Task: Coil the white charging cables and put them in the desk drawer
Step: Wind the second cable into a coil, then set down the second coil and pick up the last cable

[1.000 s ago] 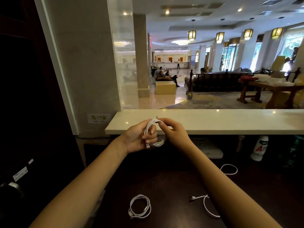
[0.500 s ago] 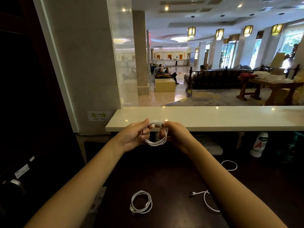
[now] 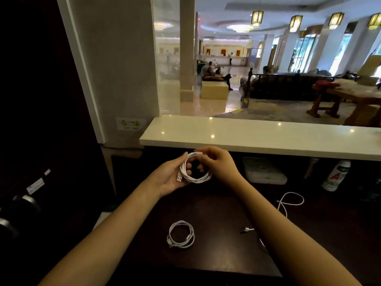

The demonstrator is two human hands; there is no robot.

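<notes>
The fingers [image 3: 186, 168] of the left hand [image 3: 171, 178] curl narrowly through the middle of a coiled white cable [image 3: 195, 172], with the thumb pressed along the coil's left side; the fingers of the right hand [image 3: 218, 166] pinch the top of the same coil, where the thin cord bunches into a few stacked strands. Both hands hold it in the air above the far part of the dark desk [image 3: 206, 203], just below the front edge of the pale stone counter [image 3: 247, 139]. The coil is a smooth, glossy, rounded loop, slightly oval, its long axis running from upper left to lower right. Its flat face is turned toward the camera. A rectangular USB plug [image 3: 179, 179] with a metal tip hangs from the coil's lower left and points down toward the left palm.

A second coiled cable [image 3: 181, 234] lies flat on the matte dark desk near its front edge, between the two forearms, a neat round ring of several turns. To the right, an uncoiled cable [image 3: 290, 201] trails loosely over the desk toward its right side, forming one open loop at its far end; its small connector [image 3: 245, 230] rests beside the right forearm, pointing left. Part of this cord is hidden under that arm.

At the desk's far right, under the counter, stands a white plastic bottle [image 3: 336, 176] with a red letter on its label, tilted slightly.
</notes>
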